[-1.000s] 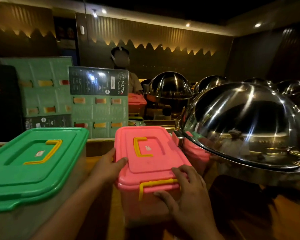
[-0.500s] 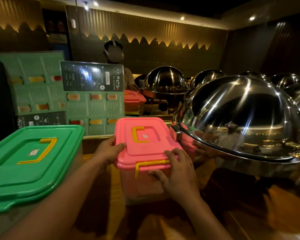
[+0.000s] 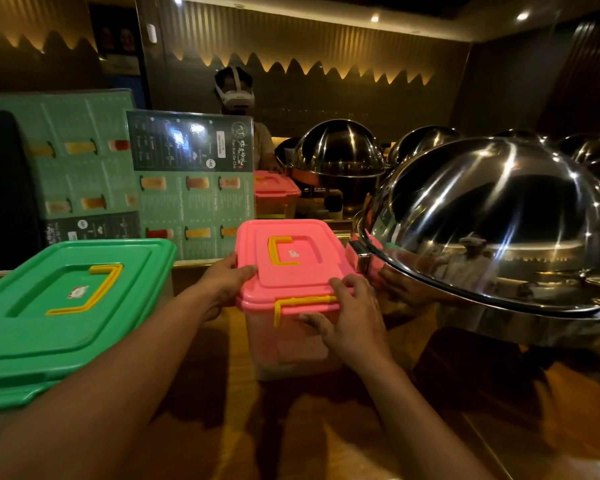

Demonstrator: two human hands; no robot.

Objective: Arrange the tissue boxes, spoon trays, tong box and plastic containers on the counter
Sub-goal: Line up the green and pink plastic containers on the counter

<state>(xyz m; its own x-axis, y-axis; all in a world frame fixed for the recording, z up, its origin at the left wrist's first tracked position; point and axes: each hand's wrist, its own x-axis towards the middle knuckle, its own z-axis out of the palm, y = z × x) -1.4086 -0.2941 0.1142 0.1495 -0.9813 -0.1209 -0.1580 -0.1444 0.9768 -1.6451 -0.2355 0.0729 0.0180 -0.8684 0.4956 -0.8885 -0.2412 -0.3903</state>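
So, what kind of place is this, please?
Most likely a buffet restaurant's serving counter: steel dome-lidded chafing dishes line the wooden counter, and a drinks menu board stands behind the pink-lidded container that both hands hold.

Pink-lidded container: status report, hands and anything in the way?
Both hands on pink-lidded container: left hand at its left edge, right hand over the front yellow latch. Container on counter. Steel dome lid close on its right.

At my two o'clock sits a big shiny silver dome lid (image 3: 492,216). More shiny domes (image 3: 338,148) are behind it. At eleven o'clock stand green drink menu boards (image 3: 194,181).
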